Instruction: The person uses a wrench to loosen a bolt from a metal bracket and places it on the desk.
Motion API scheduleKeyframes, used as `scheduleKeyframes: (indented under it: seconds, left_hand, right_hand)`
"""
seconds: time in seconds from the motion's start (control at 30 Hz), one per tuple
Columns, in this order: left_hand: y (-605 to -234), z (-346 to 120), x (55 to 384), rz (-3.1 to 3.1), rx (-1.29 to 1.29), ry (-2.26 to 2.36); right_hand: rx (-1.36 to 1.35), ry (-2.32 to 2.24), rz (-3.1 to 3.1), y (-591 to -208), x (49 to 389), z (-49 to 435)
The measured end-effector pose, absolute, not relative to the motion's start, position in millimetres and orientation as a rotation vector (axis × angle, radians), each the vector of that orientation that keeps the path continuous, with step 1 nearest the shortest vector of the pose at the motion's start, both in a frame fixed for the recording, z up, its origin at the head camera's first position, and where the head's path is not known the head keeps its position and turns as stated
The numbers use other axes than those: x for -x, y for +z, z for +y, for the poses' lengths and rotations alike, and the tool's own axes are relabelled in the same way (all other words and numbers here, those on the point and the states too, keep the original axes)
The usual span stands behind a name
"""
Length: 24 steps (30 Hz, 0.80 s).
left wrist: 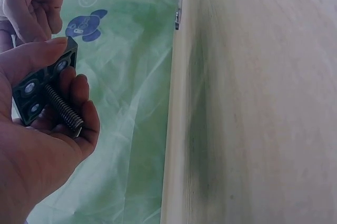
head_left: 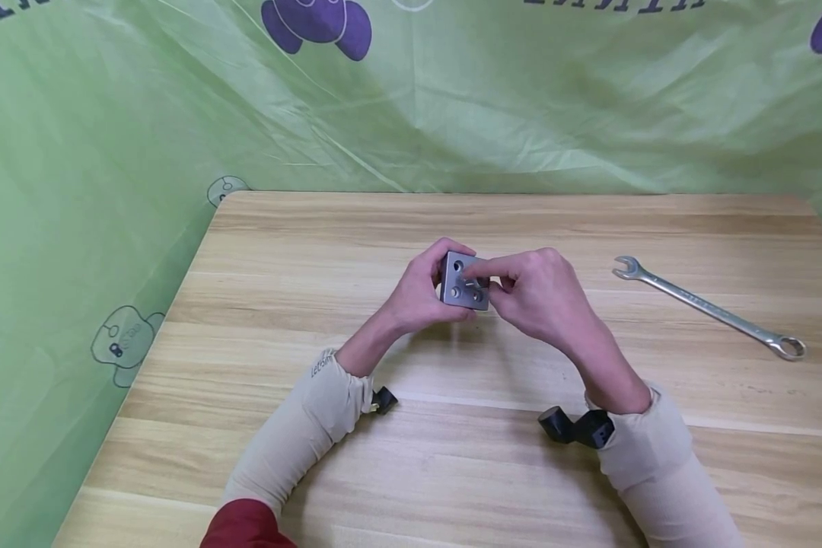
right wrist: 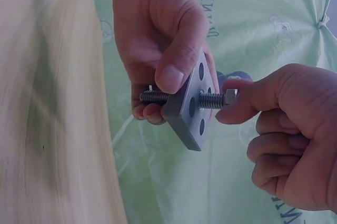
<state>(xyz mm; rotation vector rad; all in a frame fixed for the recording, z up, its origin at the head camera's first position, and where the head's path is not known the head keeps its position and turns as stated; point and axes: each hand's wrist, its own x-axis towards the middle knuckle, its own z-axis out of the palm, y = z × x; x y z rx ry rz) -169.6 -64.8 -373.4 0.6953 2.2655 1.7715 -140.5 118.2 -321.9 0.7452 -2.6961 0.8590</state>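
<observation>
Left grip [head_left: 418, 293] holds drilled metal plate [right wrist: 185, 114] toward counter [head_left: 315, 228] far edge, hex bolt [right wrist: 212, 101] axis through it, head toward right grip [head_left: 541, 297], which pinches it.

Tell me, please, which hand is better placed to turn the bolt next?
Probably the right hand: its fingers are at the bolt's head, whereas the left hand grips the plate.

Head view from above, forward and down; closer wrist views, both on the plate [right wrist: 184, 121]
</observation>
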Motion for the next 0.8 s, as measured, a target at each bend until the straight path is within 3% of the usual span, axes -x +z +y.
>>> scheduleKeyframes:
  seconds: [0.3,0.57,0.8]
  left_hand:
    - [-375.4,-65.2,171.1,2.26,-0.7,1.788]
    - [-375.7,-65.8,171.1,2.248,-0.686,1.796]
    - [-374.3,-64.8,170.6,2.245,-0.665,1.782]
  right_hand:
    - [-0.782,0.884,-2.684,-320.0,140.6,123.6]
    - [-0.467,0.838,-2.883,-316.7,143.2,122.1]
    - [-0.411,0.77,-3.027,-318.9,142.1,118.7]
